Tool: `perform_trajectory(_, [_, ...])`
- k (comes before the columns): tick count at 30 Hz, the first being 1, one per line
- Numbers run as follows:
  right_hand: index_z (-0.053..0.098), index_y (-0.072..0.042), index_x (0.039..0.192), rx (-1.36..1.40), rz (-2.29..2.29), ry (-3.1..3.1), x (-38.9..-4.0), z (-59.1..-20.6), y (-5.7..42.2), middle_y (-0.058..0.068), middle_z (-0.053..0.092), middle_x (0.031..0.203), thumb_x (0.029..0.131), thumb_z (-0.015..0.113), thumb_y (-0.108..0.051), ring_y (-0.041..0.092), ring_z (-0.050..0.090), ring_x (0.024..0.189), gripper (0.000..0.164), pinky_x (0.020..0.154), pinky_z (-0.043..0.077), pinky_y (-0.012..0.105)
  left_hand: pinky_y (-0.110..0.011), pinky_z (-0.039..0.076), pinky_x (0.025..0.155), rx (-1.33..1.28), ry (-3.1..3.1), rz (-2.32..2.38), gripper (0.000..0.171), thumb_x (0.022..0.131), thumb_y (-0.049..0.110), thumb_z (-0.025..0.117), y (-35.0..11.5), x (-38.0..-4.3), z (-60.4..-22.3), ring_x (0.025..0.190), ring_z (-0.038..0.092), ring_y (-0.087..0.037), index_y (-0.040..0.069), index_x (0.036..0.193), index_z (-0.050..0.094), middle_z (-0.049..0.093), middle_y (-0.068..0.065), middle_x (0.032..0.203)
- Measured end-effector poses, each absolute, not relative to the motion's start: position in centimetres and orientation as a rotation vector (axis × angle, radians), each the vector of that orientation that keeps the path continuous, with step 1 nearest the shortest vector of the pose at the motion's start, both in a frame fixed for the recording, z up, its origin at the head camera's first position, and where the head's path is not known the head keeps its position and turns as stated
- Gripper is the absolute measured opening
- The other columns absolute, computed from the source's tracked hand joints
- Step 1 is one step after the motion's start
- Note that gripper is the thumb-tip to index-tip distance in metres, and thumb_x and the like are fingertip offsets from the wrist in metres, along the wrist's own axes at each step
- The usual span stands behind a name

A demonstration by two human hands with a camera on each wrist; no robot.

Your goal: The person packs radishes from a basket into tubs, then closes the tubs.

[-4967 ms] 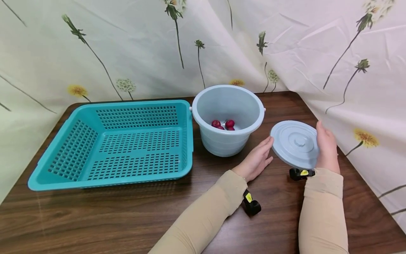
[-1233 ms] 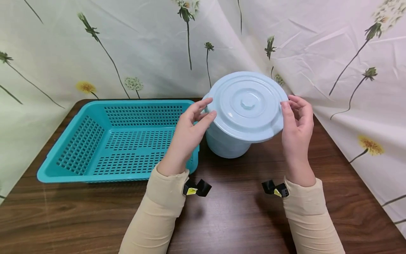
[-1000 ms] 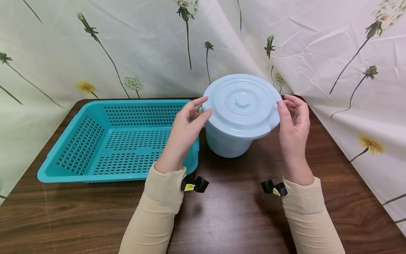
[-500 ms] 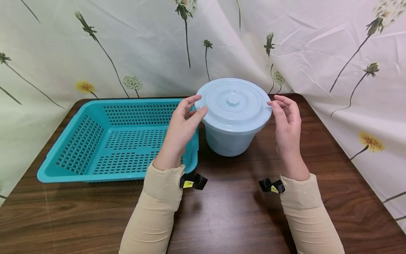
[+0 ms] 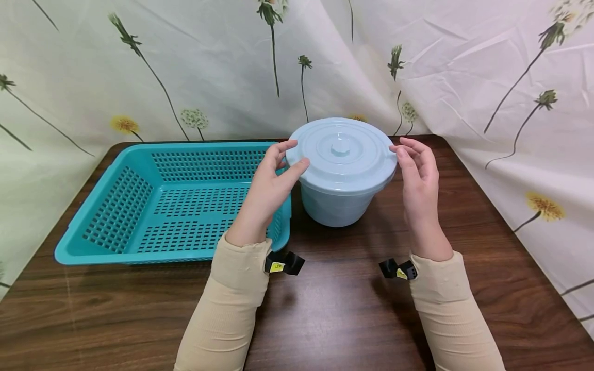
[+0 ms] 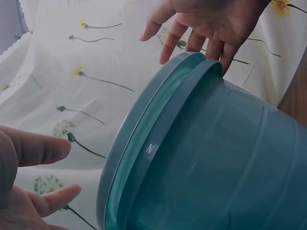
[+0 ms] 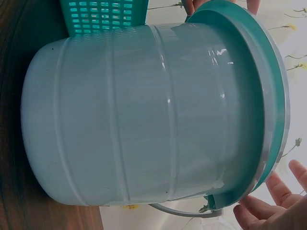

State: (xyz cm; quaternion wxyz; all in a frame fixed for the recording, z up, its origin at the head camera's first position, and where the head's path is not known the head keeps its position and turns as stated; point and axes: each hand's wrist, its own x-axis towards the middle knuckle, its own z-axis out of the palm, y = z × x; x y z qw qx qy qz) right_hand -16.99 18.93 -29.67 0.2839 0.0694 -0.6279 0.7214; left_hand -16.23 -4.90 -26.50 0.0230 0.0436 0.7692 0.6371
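Observation:
The light blue lid (image 5: 341, 149), round with a small knob, lies over the mouth of the light blue bucket (image 5: 336, 206). In the right wrist view a narrow teal band shows between the lid's edge and the bucket's rim (image 7: 261, 120). My left hand (image 5: 269, 188) is at the lid's left side, thumb and fingers spread; in the left wrist view they stand a little apart from the edge. On the opposite side, my right hand (image 5: 421, 183) has relaxed fingers, its fingertips (image 7: 244, 211) right at the rim. The bucket's inside is hidden.
A teal perforated basket (image 5: 106, 257) stands left of the bucket, close beside it. Both rest on a dark wooden table (image 5: 334, 319). Behind and to the right hangs a white cloth (image 5: 223, 62) printed with dandelions. The bucket's handle (image 7: 184, 211) hangs at its side.
Earlier the bucket stood uncovered with red round fruits inside and the lid was off to the right. Since then both hands have brought the lid over it, and it has lowered and levelled.

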Motion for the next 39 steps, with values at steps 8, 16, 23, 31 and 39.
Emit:
perform_trajectory(8, [0.063,-0.013,0.114,0.174,1.918,-1.717,-17.09,-29.77,18.98,0.002,0.066,0.102,0.098,0.054,-0.010,0.024,0.056,0.112,0.019,0.096,0.042,0.022,-0.050,0.037,0.112,0.134,2.384,1.933,0.055,0.098,0.034,0.060,-4.95,-16.12,-26.46,0.143,0.031,-0.023,0.021,0.147,0.041,0.031,0.000,0.159])
perform_trajectory(16, [0.062,-0.012,0.116,0.146,1.905,-1.768,-17.20,-29.91,18.98,0.006,0.065,0.107,0.099,0.053,-0.012,0.016,0.057,0.111,0.019,0.098,0.040,0.023,-0.050,0.037,0.111,0.150,2.384,1.919,0.056,0.098,0.035,0.060,-5.02,-16.02,-26.44,0.142,0.032,-0.023,0.022,0.149,0.039,0.031,0.000,0.159])
perform_trajectory(23, [0.060,-0.009,0.119,0.117,1.896,-1.815,-17.27,-29.90,19.07,-0.003,0.065,0.107,0.100,0.053,-0.015,0.017,0.055,0.116,0.022,0.101,0.039,0.025,-0.050,0.039,0.109,0.197,2.372,1.913,0.055,0.099,0.034,0.060,-4.99,-15.99,-26.49,0.140,0.034,-0.021,0.022,0.149,0.039,0.033,-0.002,0.157])
perform_trajectory(31, [0.059,-0.012,0.119,0.101,1.919,-1.838,-17.22,-29.81,19.15,-0.005,0.064,0.109,0.100,0.054,-0.017,0.015,0.055,0.119,0.020,0.102,0.038,0.026,-0.050,0.039,0.109,0.206,2.381,1.903,0.055,0.099,0.034,0.059,-5.06,-15.94,-26.56,0.138,0.035,-0.021,0.021,0.148,0.040,0.034,-0.003,0.156])
perform_trajectory(39, [0.060,-0.012,0.117,0.089,1.936,-1.888,-17.51,-29.76,19.04,-0.006,0.063,0.111,0.100,0.055,-0.018,0.016,0.053,0.121,0.019,0.103,0.037,0.027,-0.048,0.040,0.109,0.164,2.398,1.886,0.054,0.098,0.037,0.060,-5.29,-15.78,-26.52,0.136,0.037,-0.020,0.024,0.147,0.042,0.036,0.000,0.154])
